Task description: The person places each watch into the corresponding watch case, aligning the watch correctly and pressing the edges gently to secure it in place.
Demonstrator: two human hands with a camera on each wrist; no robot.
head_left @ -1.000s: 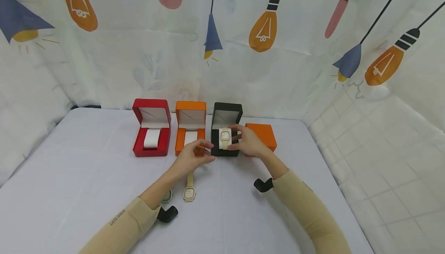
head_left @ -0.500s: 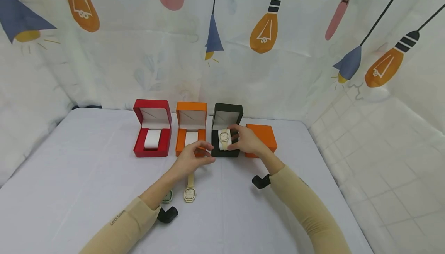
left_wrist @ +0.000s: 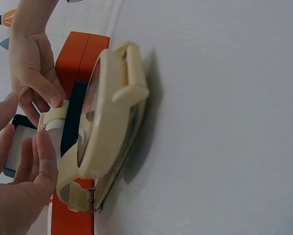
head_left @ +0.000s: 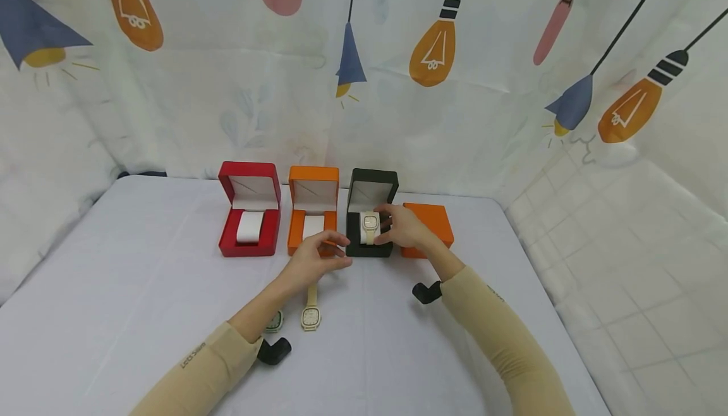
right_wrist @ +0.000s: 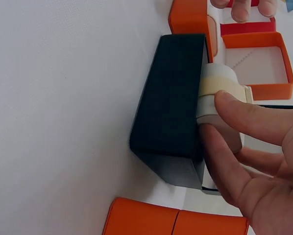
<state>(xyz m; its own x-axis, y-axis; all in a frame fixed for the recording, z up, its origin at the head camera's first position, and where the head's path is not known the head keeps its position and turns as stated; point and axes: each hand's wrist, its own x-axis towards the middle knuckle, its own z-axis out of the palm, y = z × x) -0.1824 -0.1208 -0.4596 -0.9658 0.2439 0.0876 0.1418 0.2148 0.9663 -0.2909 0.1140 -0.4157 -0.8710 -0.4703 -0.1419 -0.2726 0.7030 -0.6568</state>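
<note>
My right hand [head_left: 406, 227] holds a white cushion [right_wrist: 217, 72] with a cream watch [head_left: 370, 220] strapped round it, in the open black box [head_left: 366, 251]. The right wrist view shows the thumb over the strap and fingers at the cushion's end, right at the box rim. To the left, my left hand [head_left: 309, 260] hovers with relaxed, parted fingers, holding nothing, in front of an open orange box [head_left: 313, 174]. A second cream watch [head_left: 310, 318] lies on the table by my left forearm and looms large in the left wrist view. A green-faced watch [head_left: 275, 322] is partly hidden by that arm.
An open red box [head_left: 248, 250] with a bare white cushion [head_left: 249, 227] stands on the far left of the row. A closed orange box [head_left: 429, 217] sits right of the black one. A printed curtain [head_left: 256, 87] hangs behind the white table [head_left: 142, 277].
The watch and cushion have shifted slightly left, then back right in my right hand, within the black box. My left hand stays where it was.
</note>
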